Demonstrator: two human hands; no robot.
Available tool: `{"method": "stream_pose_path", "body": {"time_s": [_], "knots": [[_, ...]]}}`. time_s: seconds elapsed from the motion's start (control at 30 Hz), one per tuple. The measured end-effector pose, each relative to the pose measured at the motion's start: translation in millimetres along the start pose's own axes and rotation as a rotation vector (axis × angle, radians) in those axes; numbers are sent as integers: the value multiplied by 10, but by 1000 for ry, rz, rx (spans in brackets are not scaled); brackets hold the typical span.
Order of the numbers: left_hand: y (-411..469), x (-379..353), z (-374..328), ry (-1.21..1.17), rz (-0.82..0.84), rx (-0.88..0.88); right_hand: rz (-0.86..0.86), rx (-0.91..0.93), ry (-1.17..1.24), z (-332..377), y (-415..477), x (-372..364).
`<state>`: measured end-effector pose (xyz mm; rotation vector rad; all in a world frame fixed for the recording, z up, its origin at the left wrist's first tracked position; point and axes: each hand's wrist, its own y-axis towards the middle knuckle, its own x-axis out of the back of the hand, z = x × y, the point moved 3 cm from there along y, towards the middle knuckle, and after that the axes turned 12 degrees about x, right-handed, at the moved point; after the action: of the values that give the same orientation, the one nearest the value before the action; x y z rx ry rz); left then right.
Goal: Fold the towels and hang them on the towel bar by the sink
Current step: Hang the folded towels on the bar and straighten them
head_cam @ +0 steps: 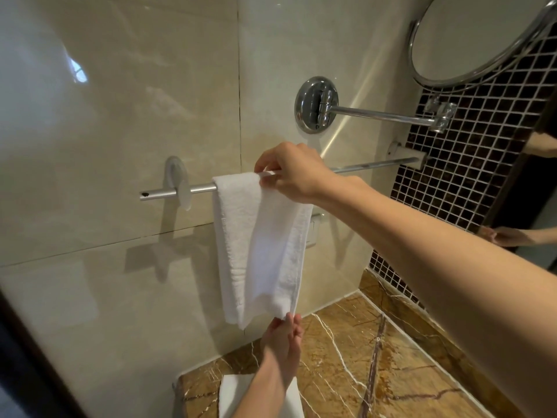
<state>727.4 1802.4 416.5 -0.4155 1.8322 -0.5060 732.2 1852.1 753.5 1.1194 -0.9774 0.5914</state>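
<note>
Wall [120,116]: pale glossy tile carrying the towel bar [199,187], which runs left to right.
Table [376,357]: brown veined marble below the bar.
Hung towel [259,245]: white, draped over the bar, long axis hanging straight down.
Second towel [232,393]: white, lying on the table's near edge, partly hidden by the left forearm.
Right hand [289,173]: pinches the hung towel's top fold at the bar.
Left hand [281,336]: pinches its lower right corner from below.
Key relation: the hands sit at opposite ends of the towel's vertical axis; the left is nearer the second towel.
</note>
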Motion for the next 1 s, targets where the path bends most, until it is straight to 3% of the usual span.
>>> {"method": "stream_pose_path", "body": {"time_s": [0.47,0.87,1.0], "knots": [[-254,-61,-62,-64,35,2,-4,-5,7,-16,1,-5],[-182,-61,134,114,-173,-7,32,-3,7,-30,43,-6],[-192,-121,121,-62,-169,-47,52,15,21,-41,47,-10]]}}
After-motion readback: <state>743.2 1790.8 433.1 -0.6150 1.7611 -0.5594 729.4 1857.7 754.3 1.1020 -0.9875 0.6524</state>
